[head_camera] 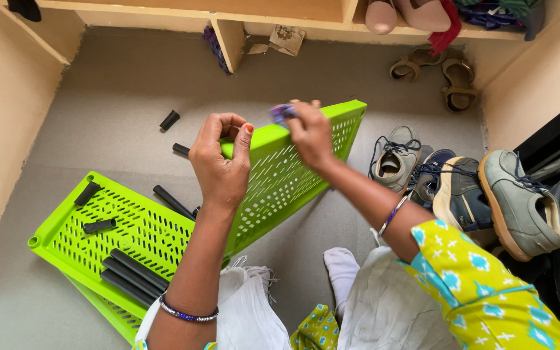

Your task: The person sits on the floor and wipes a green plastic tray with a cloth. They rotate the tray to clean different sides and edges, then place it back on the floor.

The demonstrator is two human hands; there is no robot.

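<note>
Surface: grey floor (131, 91) filling the frame between beige walls.
Lower left: flat green perforated shelf panel (66, 223).
Upper left: short black tube (170, 120), apart from the panel.
Right: grey shoes (520, 201).
Upper right: brown sandals (455, 78).

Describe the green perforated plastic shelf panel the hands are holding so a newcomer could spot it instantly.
Start at the grey floor in front of the wooden shelf unit. Mid-frame, the left hand and right hand grip the top edge of a lime-green perforated plastic shelf panel. Unlike the matching green panel lying flat on the floor with black tubes resting on it, this one is tilted up and bare.
</note>
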